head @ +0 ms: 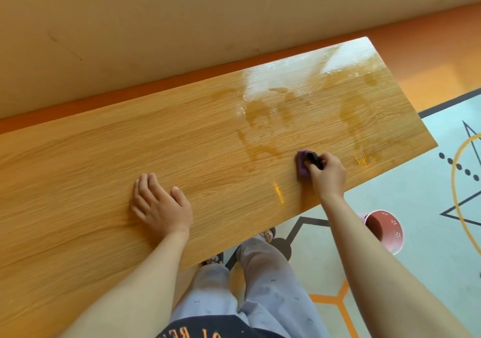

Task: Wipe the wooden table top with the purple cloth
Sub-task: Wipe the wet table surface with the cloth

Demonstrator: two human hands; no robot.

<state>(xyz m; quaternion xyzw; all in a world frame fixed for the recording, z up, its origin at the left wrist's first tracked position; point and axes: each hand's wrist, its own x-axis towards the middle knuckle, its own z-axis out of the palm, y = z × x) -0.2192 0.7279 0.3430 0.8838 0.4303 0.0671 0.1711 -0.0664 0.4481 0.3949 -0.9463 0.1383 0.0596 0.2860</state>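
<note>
My right hand (328,175) grips the purple cloth (302,166); my left hand (161,205) lies flat and empty. The surface (78,181) shows wet streaks at its right end, its left dry.

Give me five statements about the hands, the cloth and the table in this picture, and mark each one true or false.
1. The right hand holds the purple cloth against the table. True.
2. The left hand is lifted clear of the table. False: it lies flat on the wood, palm down.
3. Wet streaks show on the table's right part. True.
4. A pink bucket stands on the table. False: it is on the floor, beyond the table's near edge.
5. Both hands grip the cloth. False: only the right hand does.
</note>
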